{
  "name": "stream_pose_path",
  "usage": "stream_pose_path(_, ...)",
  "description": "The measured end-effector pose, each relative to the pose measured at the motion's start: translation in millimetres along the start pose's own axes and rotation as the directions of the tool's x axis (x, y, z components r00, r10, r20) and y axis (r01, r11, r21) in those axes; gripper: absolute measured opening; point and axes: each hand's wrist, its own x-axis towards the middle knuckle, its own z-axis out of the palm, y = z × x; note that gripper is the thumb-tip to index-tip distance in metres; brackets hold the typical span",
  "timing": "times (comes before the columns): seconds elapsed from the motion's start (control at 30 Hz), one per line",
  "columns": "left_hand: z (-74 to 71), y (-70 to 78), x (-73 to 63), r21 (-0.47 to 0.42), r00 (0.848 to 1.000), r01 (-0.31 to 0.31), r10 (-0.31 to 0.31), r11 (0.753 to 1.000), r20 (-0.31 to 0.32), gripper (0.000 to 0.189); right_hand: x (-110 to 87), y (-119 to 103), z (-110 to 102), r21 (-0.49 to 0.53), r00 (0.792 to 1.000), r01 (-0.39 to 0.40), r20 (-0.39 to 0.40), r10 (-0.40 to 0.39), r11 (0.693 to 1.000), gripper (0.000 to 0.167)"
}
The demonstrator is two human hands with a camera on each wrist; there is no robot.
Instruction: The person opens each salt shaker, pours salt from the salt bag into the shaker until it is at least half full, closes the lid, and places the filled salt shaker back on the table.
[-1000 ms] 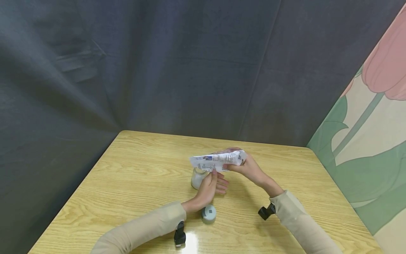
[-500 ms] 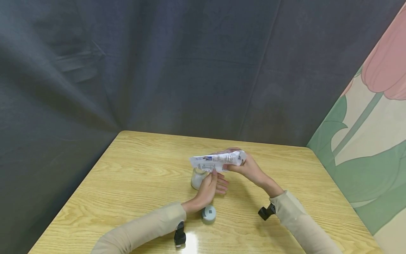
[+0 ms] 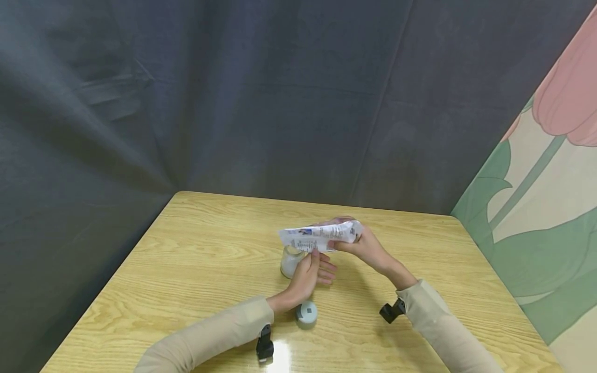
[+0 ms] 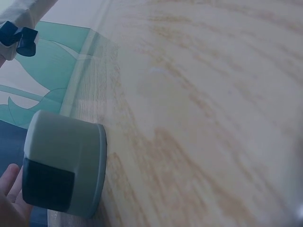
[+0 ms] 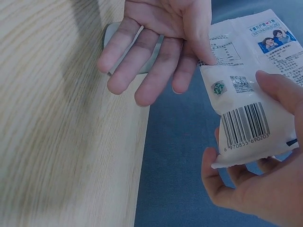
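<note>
- Head view: a dark curtain (image 3: 280, 103) fills the upper part of the frame.
- A wood-grain table (image 3: 200, 254) spreads across the lower half.
- A cloth (image 3: 550, 223) printed with a pink flower and green leaves hangs along the right edge.
- Beige sleeves, the left (image 3: 219, 326) at lower left of centre and the right (image 3: 448, 324) at lower right, slant inward.
- A white printed packet (image 3: 317, 235) lies sideways just below the frame's centre, its left end over the mouth of a glass jar (image 3: 290, 263).
- The right hand (image 3: 364, 246) grips the packet's right end, fingers curled behind and thumb on the printed front; a barcode shows at lower right in the right wrist view.
- The left hand (image 3: 306, 274) is below the packet, four fingers extended and spread, gripping nothing, thumb at the packet's lower edge.
- The jar stands upright left of that hand, whitish inside; whether hand and jar touch, I cannot tell.
- A grey-green round cap (image 3: 306, 313) sits on the table, lower centre, near the left wrist.
</note>
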Motion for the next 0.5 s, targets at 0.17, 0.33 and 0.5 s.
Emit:
stream_pose_path(0.17,-0.5,-0.6,-0.1,0.004,1.000,0.003,-0.003,1.000,0.006,0.058,-0.2,1.1,-1.0,-0.004,1.000,-0.012,-0.004,0.012,1.000,0.045)
stream_pose_path(0.33,-0.6,-1.1,0.2,-0.003,1.000,0.011,-0.011,1.000,0.005,0.058,-0.1,0.4,-0.8,-0.009,1.000,-0.023,-0.009,0.023,1.000,0.046)
stream_pose_path(0.5,-0.7,0.1,-0.4,-0.004,1.000,0.015,-0.015,1.000,0.004,0.058,0.5,-0.7,0.1,-0.006,1.000,-0.014,-0.005,0.014,1.000,0.045)
